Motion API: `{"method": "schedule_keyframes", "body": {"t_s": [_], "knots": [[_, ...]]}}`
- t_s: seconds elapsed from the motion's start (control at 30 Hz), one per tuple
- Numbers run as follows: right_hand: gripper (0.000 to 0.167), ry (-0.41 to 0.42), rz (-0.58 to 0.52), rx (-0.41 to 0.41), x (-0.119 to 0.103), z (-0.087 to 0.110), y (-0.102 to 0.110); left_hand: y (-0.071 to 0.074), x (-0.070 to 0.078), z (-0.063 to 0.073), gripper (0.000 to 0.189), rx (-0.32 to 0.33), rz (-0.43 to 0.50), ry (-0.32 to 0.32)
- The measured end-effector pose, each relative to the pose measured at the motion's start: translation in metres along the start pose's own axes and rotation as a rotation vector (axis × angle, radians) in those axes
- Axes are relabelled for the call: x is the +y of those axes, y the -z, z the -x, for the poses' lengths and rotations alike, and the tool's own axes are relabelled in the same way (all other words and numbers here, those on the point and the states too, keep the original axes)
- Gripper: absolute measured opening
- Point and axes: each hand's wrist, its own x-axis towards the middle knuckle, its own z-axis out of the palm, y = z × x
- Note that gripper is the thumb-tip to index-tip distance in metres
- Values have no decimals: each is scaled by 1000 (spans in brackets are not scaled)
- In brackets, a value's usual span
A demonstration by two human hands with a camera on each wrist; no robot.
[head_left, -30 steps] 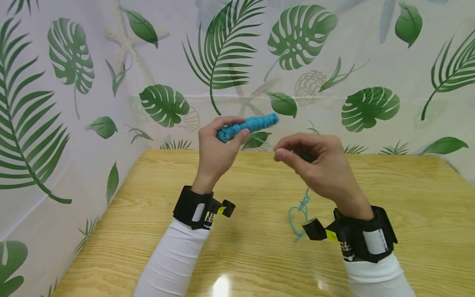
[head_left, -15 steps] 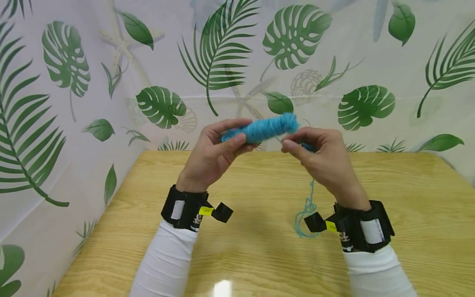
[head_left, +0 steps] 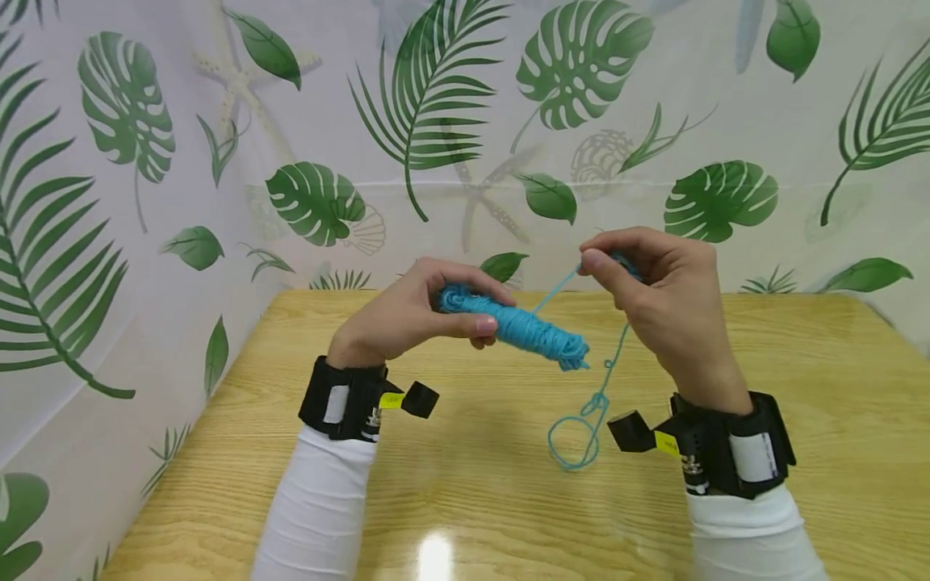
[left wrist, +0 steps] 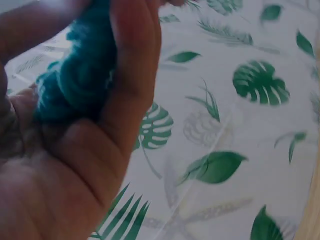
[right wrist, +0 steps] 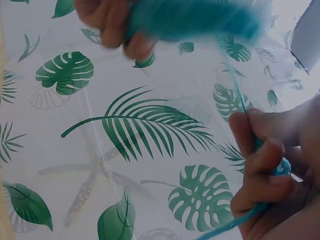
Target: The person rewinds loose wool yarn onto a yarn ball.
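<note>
A long wound bundle of blue yarn is gripped near one end by my left hand, thumb on the near side and fingers behind. It tilts down to the right above the table. My right hand pinches a strand of yarn that runs taut up from the bundle; in the right wrist view the yarn also passes through the curled fingers. From that hand hangs the loose yarn tail, with small knots and a loop low down. In the left wrist view, the bundle's end lies against the palm.
Below both hands spreads a wood-grain table. Behind it and at the left hangs a white cloth printed with green leaves. Each wrist wears a black strap with a small camera.
The bundle has swung from pointing up-right to down-right as my left hand turned and lowered. My right hand has moved up and right, lengthening the strand between them. The hanging loop has swayed.
</note>
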Motion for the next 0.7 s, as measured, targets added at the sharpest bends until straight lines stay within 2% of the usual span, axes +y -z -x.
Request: {"method": "schedule_keyframes", "body": {"t_s": [0.03,0.07,0.1,0.13,0.17,0.2,0.23,0.3,0.37,0.43,0.5,0.6,0.7], "knots": [[10,-23,-10,-11,1,0,0,0,1,1,31,-18,103,-3],[10,-34,-5,-40,1,0,-1,-1,1,1,33,-10,196,-17],[9,-32,16,-80,1,1,-3,-2,1,0,35,28,267,-39],[8,-27,44,-127,0,1,-5,-5,0,-2,31,92,310,-70],[8,-17,76,-171,-2,2,-8,-7,-1,-4,29,176,309,-105],[7,2,114,-208,-3,3,-11,-10,-1,-6,26,269,271,-140],[6,22,159,-234,-5,3,-13,-13,-2,-9,25,359,195,-175],[6,56,214,-242,-9,5,-17,-17,-6,-12,23,509,-37,-208],[7,76,212,-198,-13,7,-17,-19,-9,-14,23,588,-287,-197],[8,90,168,-125,-15,7,-15,-19,-10,-14,21,574,-425,-191],[10,110,115,-36,-15,6,-12,-17,-9,-12,20,507,-486,-167],[10,118,30,90,-10,3,-7,-16,-4,-10,19,375,-448,-121],[11,99,-76,183,-1,0,-3,-16,2,-7,19,269,-404,-98]]}}
